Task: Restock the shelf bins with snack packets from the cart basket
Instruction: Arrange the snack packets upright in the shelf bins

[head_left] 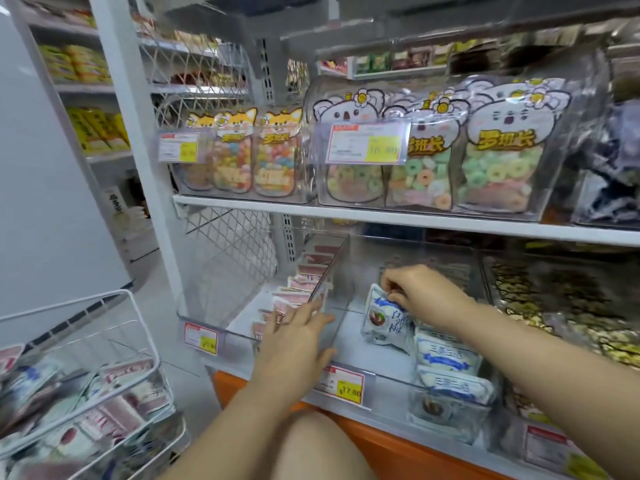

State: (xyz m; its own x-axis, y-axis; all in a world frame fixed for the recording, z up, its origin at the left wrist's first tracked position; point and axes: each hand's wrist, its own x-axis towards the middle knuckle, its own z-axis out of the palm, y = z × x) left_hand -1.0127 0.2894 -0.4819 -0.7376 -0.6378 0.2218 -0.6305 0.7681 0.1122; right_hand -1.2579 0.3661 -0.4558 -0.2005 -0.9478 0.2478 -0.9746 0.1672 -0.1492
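The right hand (420,292) pinches the top edge of a blue-and-white snack packet (384,318), standing it upright at the back of a row of like packets (450,368) in the clear middle bin (346,306) on the lower shelf. The left hand (294,337) is spread, fingers released, against that bin's left wall — its fingertips hide part of the pink packets (304,278) in the neighbouring bin. The white wire cart basket (83,344) at lower left is cut off by the frame; its packets are blurred.
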